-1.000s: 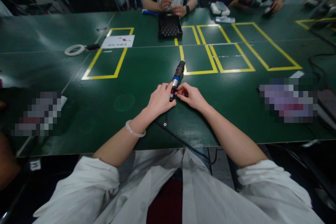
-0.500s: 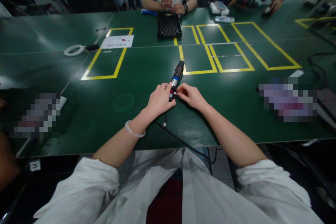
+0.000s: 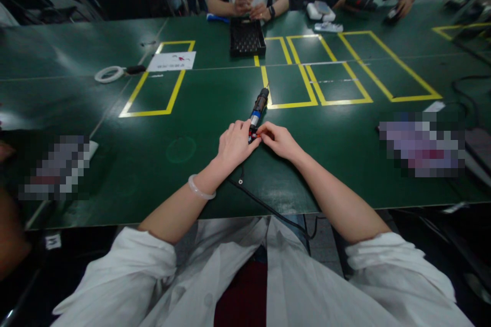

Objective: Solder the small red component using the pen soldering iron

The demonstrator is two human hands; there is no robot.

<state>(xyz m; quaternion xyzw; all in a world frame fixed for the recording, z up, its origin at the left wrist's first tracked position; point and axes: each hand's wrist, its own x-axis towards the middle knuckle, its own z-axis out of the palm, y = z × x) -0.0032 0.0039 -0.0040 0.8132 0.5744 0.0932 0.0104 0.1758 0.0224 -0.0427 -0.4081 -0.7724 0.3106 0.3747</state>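
Observation:
My left hand is closed around the rear part of a slim electric screwdriver, which points away from me. It has a black nose with a thin bit, a brown-black section, and an exposed blue and silver motor section. At its near end, small red and black parts show between my hands. My right hand is closed in a pinch at a small red wire or part, its fingertips partly hiding it. Below my left hand, a black cable and a small ring terminal lie on the table.
The green table carries yellow tape outlines. Opposite, a co-worker holds a red-and-black tool over a black tray; another person sits to the right. A white sheet and white ring lie left. Blurred-out items flank me.
My left thumb has moved up over the screwdriver's near end, covering more of it. My right fingertips shift slightly, and more red shows at them. The co-worker's tool opposite is raised a little.

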